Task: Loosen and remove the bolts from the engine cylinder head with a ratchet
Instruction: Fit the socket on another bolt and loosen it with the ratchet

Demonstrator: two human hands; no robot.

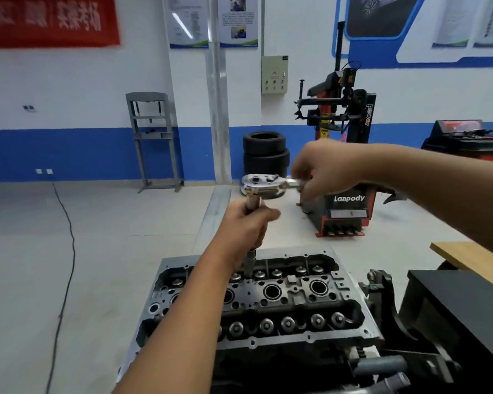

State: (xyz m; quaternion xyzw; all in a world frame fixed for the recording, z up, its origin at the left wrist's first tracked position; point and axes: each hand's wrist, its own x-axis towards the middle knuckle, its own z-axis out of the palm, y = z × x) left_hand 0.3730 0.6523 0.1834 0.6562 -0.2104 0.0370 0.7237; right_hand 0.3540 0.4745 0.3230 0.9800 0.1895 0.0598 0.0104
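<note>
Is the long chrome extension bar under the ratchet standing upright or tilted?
Upright. The chrome extension bar runs straight down from the shiny ratchet head, through the left hand, into the grey metal cylinder head.

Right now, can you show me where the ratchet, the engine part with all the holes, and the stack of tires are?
ratchet (264,186), head view, on its shiny round head.
cylinder head (293,300), head view, on its dark middle.
tires (265,155), head view, between the stacked two.

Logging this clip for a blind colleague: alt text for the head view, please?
A left hand grips a ratchet's upright extension bar over an engine cylinder head, while the right hand holds its handle. Tyres stand behind.
</note>
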